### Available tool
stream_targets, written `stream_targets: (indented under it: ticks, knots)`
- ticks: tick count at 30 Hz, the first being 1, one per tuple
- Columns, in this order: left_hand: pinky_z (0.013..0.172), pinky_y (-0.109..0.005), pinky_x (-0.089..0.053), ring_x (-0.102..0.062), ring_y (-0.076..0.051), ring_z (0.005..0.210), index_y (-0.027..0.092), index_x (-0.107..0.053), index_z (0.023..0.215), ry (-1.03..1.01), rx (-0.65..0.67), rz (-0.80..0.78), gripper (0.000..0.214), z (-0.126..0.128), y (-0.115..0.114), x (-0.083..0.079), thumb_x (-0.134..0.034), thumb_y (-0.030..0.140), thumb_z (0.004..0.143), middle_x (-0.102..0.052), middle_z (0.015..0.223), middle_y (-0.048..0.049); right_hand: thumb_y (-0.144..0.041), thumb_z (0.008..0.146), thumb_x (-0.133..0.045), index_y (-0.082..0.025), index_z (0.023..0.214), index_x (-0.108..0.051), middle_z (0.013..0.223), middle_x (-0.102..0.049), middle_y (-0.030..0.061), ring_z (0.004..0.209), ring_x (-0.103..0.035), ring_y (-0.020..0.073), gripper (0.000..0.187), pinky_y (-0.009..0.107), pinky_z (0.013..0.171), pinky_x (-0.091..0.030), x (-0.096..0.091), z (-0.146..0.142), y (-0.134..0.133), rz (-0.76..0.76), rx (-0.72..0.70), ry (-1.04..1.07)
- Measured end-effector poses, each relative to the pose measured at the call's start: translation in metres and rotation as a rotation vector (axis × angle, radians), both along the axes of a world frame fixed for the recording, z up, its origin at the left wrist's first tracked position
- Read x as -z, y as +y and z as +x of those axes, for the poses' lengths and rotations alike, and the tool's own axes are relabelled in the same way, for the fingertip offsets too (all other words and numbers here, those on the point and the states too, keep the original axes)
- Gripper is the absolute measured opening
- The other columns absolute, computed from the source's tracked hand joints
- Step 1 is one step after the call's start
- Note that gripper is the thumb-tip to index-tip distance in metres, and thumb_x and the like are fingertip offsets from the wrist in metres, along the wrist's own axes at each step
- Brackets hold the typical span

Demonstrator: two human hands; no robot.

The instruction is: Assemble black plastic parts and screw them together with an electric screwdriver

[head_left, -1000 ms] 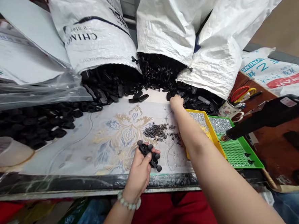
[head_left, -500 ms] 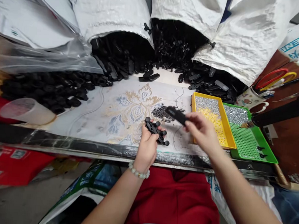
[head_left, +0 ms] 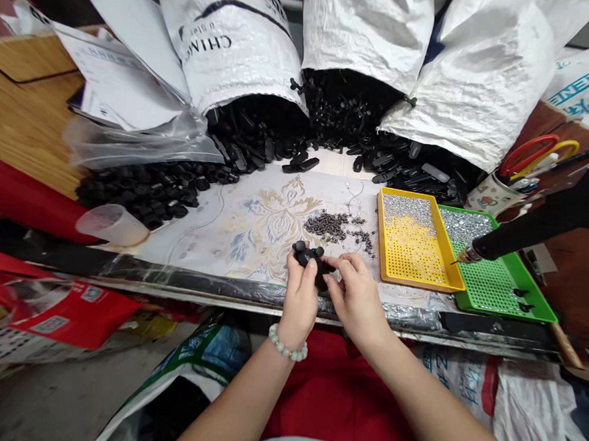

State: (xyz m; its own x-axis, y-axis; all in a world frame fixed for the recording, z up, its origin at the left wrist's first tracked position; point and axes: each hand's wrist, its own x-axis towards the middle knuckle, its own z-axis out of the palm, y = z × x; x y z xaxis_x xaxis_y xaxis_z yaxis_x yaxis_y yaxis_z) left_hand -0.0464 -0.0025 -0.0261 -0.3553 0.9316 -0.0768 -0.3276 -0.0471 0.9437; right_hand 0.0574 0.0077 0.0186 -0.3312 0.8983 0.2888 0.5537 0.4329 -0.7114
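Observation:
My left hand (head_left: 300, 289) is closed around a black plastic part with round knobs (head_left: 308, 254), held just above the table's front edge. My right hand (head_left: 354, 294) has its fingers on the right side of the same part, thumb and forefinger pinched at it. The long black piece that the right hand carried is now against the knobbed part, mostly covered by the fingers. Small dark metal pieces (head_left: 327, 226) lie in a loose heap just beyond the hands on the patterned mat (head_left: 258, 235).
At right stand a yellow tray (head_left: 421, 278) and a green tray (head_left: 505, 273) of small silver screws, with a black electric screwdriver (head_left: 518, 234) over them. White sacks (head_left: 368, 32) spill black parts behind. A clear plastic cup (head_left: 112, 224) and more black parts (head_left: 141, 188) are at left.
My right hand has moved left with its long black piece and brought it onto the knobbed part in my left hand. The head view has shifted, showing more of the left side.

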Motion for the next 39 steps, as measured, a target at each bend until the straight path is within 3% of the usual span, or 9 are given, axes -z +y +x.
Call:
stream_targets:
  ticks: [6,10,18,24,27,29,31,35,39]
  knots:
    - [0.111,-0.037,-0.027,-0.035,-0.02,0.132,0.022,-0.031,0.132,0.314,0.169,0.031,0.044,-0.015,-0.007,-0.013,-0.042,0.035,0.092,-0.038,0.14,-0.0111,-0.025,0.087,-0.05,-0.018,0.11,-0.057,0.101,-0.052,0.0066,0.072,-0.051,0.0112,0.025,0.029,0.07,-0.046,-0.011,0.014,0.013,-0.038,-0.029,0.089]
    - [0.114,-0.039,-0.022,-0.025,-0.02,0.138,0.021,-0.016,0.14,0.469,0.341,0.085,0.054,-0.022,-0.014,-0.02,-0.04,0.028,0.092,-0.023,0.149,-0.0125,-0.031,0.084,-0.057,-0.02,0.108,-0.06,0.098,-0.053,0.0043,0.081,-0.051,0.0119,0.027,0.029,0.075,-0.045,-0.025,0.021,0.032,-0.274,-0.258,0.073]
    - [0.112,-0.04,-0.026,-0.037,-0.022,0.132,0.02,-0.024,0.14,0.476,0.481,0.134,0.059,-0.026,-0.013,-0.028,-0.049,0.019,0.086,-0.038,0.142,-0.0133,-0.028,0.085,-0.052,-0.018,0.094,-0.06,0.092,-0.053,0.0018,0.059,-0.052,0.007,0.016,0.024,0.053,-0.046,-0.032,0.021,0.041,-0.594,-0.435,0.155]
    - [0.11,-0.038,-0.028,-0.045,-0.023,0.127,0.02,-0.037,0.136,0.261,0.424,0.114,0.064,-0.024,-0.007,-0.032,-0.061,0.014,0.077,-0.049,0.135,-0.0125,-0.02,0.083,-0.054,-0.019,0.092,-0.062,0.089,-0.057,0.0031,0.084,-0.054,0.015,0.012,0.031,0.076,-0.048,-0.032,0.026,0.046,-0.155,-0.469,-0.047]
    - [0.11,-0.037,-0.028,-0.045,-0.021,0.126,0.023,-0.04,0.131,0.188,0.247,0.076,0.063,-0.026,-0.001,-0.032,-0.064,0.014,0.074,-0.049,0.134,-0.0105,-0.015,0.085,-0.046,-0.018,0.105,-0.059,0.101,-0.057,0.0088,0.095,-0.052,0.0193,0.024,0.037,0.081,-0.045,-0.026,0.027,0.043,0.206,-0.356,-0.08]
    - [0.105,-0.038,-0.036,-0.05,-0.021,0.121,0.022,-0.047,0.121,0.009,0.129,-0.023,0.047,-0.028,0.003,-0.031,-0.063,0.023,0.077,-0.052,0.129,-0.0099,-0.014,0.086,-0.045,-0.02,0.112,-0.058,0.104,-0.058,0.0103,0.097,-0.052,0.0211,0.029,0.039,0.081,-0.044,-0.016,0.028,0.039,0.449,-0.28,-0.116]
    - [0.094,-0.04,-0.046,-0.059,-0.022,0.106,0.017,-0.053,0.11,-0.269,0.194,-0.178,0.034,-0.03,0.005,-0.03,-0.054,0.038,0.083,-0.06,0.114,-0.0117,-0.016,0.087,-0.046,-0.024,0.114,-0.058,0.102,-0.061,0.0086,0.096,-0.053,0.021,0.03,0.039,0.078,-0.044,-0.004,0.03,0.034,0.587,-0.3,-0.165]
    - [0.085,-0.036,-0.052,-0.065,-0.021,0.092,0.014,-0.061,0.097,-0.502,0.355,-0.243,0.022,-0.031,0.008,-0.028,-0.057,0.032,0.083,-0.068,0.096,-0.0098,-0.018,0.087,-0.049,-0.033,0.112,-0.06,0.102,-0.063,0.0046,0.1,-0.056,0.0196,0.031,0.036,0.076,-0.046,0.019,0.037,0.026,0.607,-0.456,-0.237]
    - [0.09,-0.037,-0.051,-0.065,-0.02,0.096,0.016,-0.061,0.101,-0.496,0.278,-0.14,0.02,-0.03,0.009,-0.028,-0.06,0.019,0.08,-0.069,0.096,-0.0066,-0.013,0.085,-0.049,-0.032,0.12,-0.05,0.11,-0.056,0.0068,0.105,-0.052,0.0197,0.04,0.039,0.087,-0.046,0.028,0.04,0.02,0.502,-0.202,-0.077]
